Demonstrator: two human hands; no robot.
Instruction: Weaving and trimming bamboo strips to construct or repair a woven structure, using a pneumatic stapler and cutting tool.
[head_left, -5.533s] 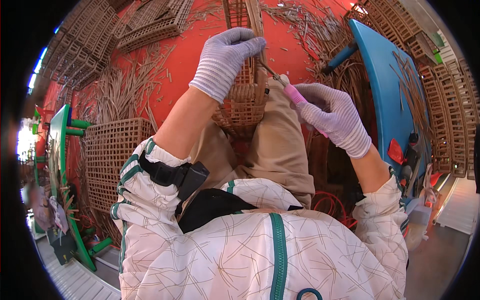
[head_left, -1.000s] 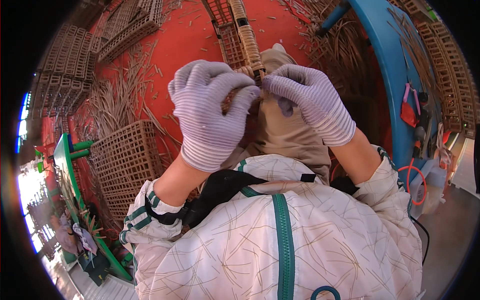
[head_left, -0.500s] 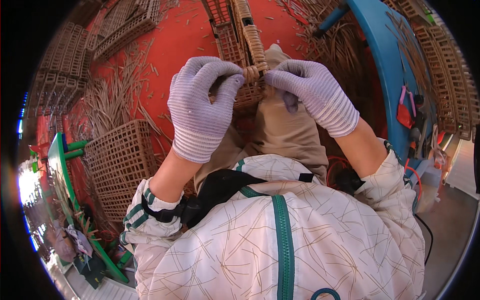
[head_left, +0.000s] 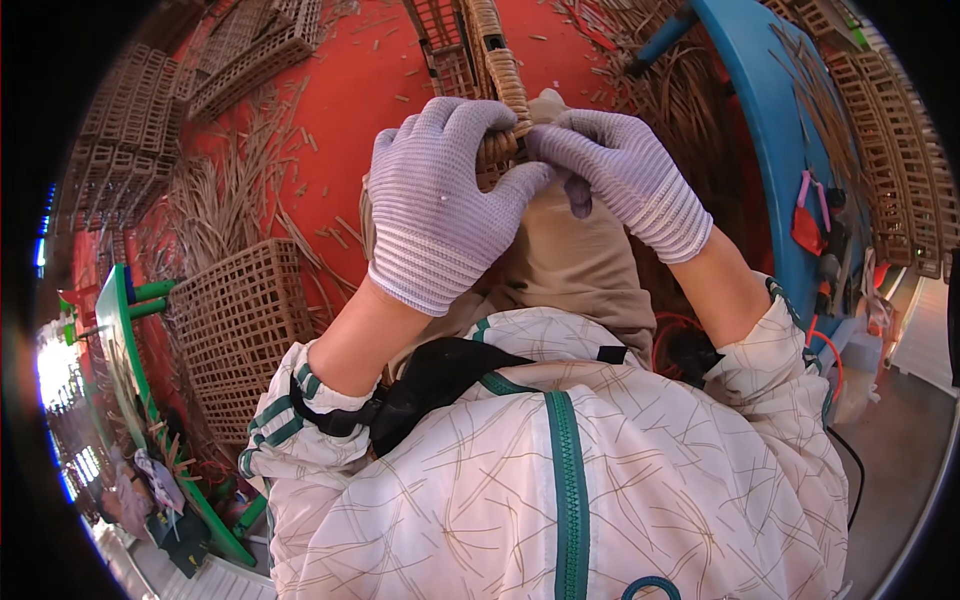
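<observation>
A woven basket with a strip-wrapped rim (head_left: 508,82) stands in front of my knees, its near corner between my two gloved hands. My left hand (head_left: 440,190) curls over that corner from the left, fingers bent round the wrapped rim and thumb reaching below it. On the other side my right hand (head_left: 610,165) has its fingers and thumb closed at the corner's right edge. What lies in its fingertips is hidden. Both gloves are pale purple with white ribbed cuffs. The left hand covers much of the basket's lower near part.
An openwork basket (head_left: 243,340) stands left of my legs beside a green-edged bench (head_left: 140,360). Loose strips (head_left: 225,185) litter the red floor (head_left: 365,70). A blue table (head_left: 745,60) rises at right, with pink-handled cutters (head_left: 808,225) by its edge. Stacked baskets (head_left: 885,150) stand far right.
My left hand has shifted right and turned, going from a fingertip pinch at the corner to curling over it. The right hand stays at the corner with little movement.
</observation>
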